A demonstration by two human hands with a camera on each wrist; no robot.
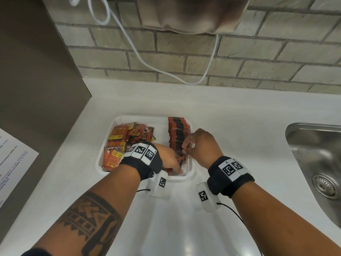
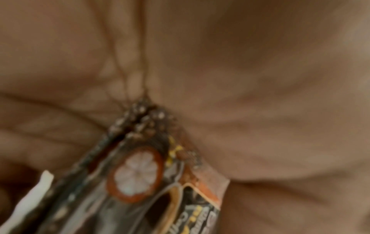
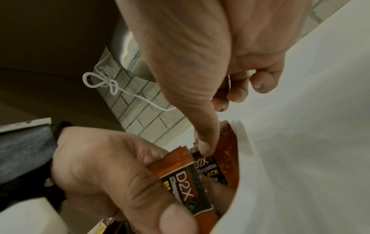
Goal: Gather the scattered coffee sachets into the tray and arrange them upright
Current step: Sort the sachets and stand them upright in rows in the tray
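Observation:
A white tray [image 1: 162, 121] sits on the counter. Loose orange and brown coffee sachets [image 1: 125, 137] lie jumbled in its left half. A row of upright sachets [image 1: 178, 130] fills its right side. My left hand [image 1: 177, 163] is at the tray's front right and grips a small bundle of D2X sachets [image 3: 180, 182]; the same bundle shows blurred against the palm [image 2: 136, 174]. My right hand [image 1: 187, 147] is at the near end of the upright row. Its thumb [image 3: 206, 147] presses down behind the front sachet and its fingers curl over the far side.
A steel sink [image 1: 313, 145] is set into the white counter at the right. A printed paper [image 1: 13, 159] lies at the left, below a brown wall panel [image 1: 36, 71]. A white cable [image 1: 166, 71] hangs along the brick wall behind the tray.

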